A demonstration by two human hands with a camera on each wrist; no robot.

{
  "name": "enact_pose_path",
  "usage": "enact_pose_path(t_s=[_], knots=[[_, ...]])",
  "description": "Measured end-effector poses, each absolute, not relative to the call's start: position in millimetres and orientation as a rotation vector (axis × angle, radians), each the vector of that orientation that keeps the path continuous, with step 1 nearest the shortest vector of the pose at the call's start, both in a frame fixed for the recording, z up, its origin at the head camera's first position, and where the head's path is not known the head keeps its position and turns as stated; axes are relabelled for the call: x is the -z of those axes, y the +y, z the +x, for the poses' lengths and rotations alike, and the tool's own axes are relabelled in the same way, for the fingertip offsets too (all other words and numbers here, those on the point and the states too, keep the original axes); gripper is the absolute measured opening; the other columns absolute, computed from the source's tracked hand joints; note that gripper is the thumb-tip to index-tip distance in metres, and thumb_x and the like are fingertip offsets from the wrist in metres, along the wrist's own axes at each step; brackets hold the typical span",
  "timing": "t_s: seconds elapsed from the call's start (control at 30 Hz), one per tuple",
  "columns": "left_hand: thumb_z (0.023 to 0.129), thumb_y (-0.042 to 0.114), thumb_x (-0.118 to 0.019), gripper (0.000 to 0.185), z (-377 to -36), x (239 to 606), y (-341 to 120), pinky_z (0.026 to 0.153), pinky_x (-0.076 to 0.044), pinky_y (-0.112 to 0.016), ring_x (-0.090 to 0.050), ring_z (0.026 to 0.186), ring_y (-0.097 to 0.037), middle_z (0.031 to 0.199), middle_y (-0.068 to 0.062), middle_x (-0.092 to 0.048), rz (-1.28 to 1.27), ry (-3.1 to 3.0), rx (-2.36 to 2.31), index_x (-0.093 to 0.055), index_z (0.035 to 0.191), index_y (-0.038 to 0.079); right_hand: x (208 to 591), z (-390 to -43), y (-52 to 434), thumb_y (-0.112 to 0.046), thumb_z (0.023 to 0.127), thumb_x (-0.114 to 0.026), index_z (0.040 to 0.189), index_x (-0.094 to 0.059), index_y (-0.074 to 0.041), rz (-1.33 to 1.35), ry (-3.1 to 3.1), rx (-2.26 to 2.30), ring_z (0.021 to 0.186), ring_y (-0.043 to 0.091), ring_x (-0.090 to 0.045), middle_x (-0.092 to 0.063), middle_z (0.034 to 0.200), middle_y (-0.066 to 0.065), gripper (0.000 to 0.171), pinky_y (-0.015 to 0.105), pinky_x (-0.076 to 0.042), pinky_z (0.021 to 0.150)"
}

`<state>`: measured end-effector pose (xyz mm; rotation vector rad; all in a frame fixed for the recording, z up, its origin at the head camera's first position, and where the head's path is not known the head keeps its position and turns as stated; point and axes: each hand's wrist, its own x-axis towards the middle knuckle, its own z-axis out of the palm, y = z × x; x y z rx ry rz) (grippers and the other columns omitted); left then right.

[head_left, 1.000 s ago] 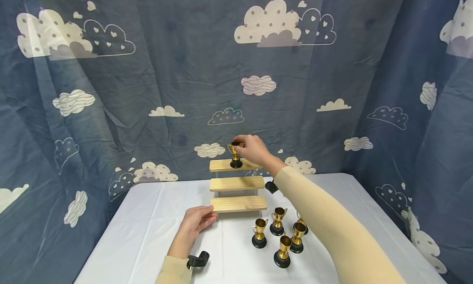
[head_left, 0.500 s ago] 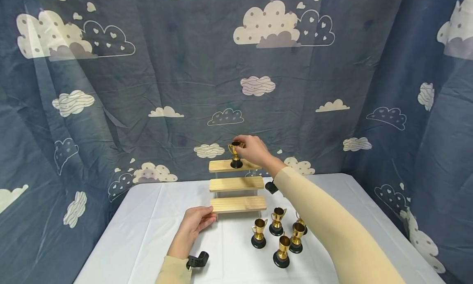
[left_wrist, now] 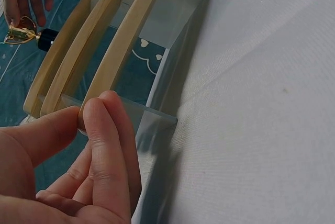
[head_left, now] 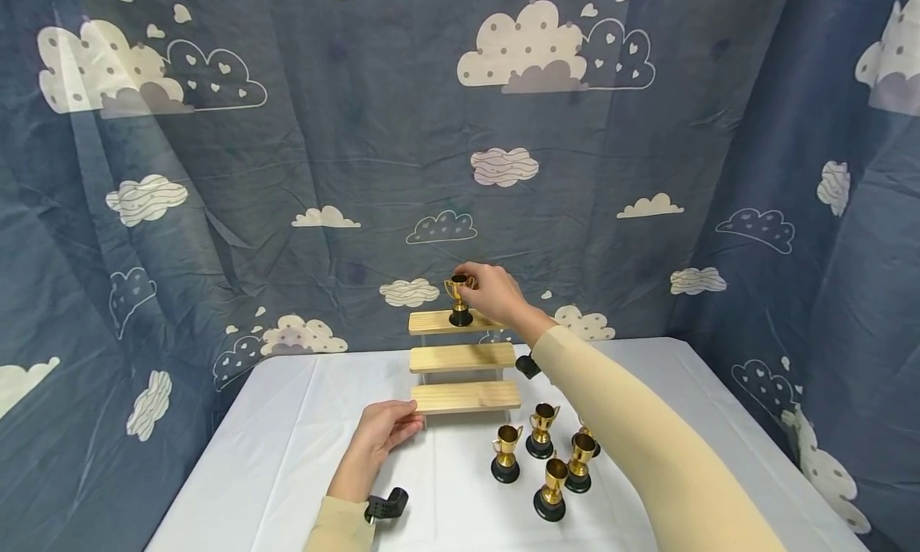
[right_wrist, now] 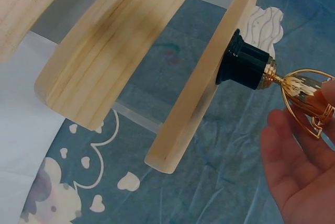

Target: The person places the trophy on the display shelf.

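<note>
A small gold trophy cup point(head_left: 460, 303) with a black base stands upright on the top step of a three-step wooden display stand point(head_left: 463, 359). My right hand point(head_left: 494, 291) pinches the cup by its bowl and handle; in the right wrist view the trophy's black base point(right_wrist: 245, 60) meets the top board. At the stand's lower left, my left hand point(head_left: 384, 432) pinches the end of the bottom board point(left_wrist: 120, 43) between thumb and fingers. The two lower boards carry nothing.
Several more gold trophy cups stand on the white tablecloth to the right of the stand's front, among them a near one point(head_left: 551, 490) and a left one point(head_left: 506, 454). One is partly hidden by the right sleeve point(head_left: 632, 424). A cloud-print curtain point(head_left: 359, 137) hangs behind.
</note>
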<state>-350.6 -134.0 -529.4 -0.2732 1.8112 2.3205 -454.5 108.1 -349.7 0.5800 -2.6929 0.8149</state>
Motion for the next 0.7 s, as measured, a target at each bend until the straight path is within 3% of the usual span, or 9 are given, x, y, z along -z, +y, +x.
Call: enact_pose_path(t_s=[0.17, 0.37, 0.7], knots=[[0.091, 0.005, -0.072, 0.026, -350.9, 528.5, -133.0, 0.069, -0.062, -0.026, -0.072, 0.07, -0.018, 0.078, -0.014, -0.072, -0.276, 1.819, -2.316, -0.065, 0.108, -0.013, 349.7, -453.3, 108.0, -0.031, 0.1, -0.062, 0.135, -0.064, -0.02, 0.563, -2.68, -0.822, 0.085, 0.013, -0.064, -0.069, 0.106, -0.003, 0.036, 0.034, -0.053, 0.059], [0.091, 0.005, -0.073, 0.024, -349.5, 528.6, -132.3, 0.069, -0.062, -0.026, -0.072, 0.07, -0.017, 0.079, -0.014, -0.072, -0.267, 1.815, -2.317, -0.066, 0.106, -0.013, 348.6, -451.0, 113.1, -0.035, 0.099, -0.063, 0.14, -0.059, -0.024, 0.526, -2.692, -0.833, 0.088, 0.014, -0.065, -0.068, 0.117, -0.001, 0.043, 0.034, -0.051, 0.054], [0.091, 0.006, -0.073, 0.025, -349.4, 529.6, -134.1, 0.069, -0.062, -0.025, -0.072, 0.069, -0.017, 0.078, -0.013, -0.072, -0.261, 1.813, -2.322, -0.066, 0.107, -0.013, 334.2, -447.0, 125.7, -0.034, 0.097, -0.067, 0.143, -0.055, -0.027, 0.499, -2.657, -0.836, 0.097, 0.017, -0.065, -0.068, 0.12, 0.002, 0.048, 0.041, -0.056, 0.07]])
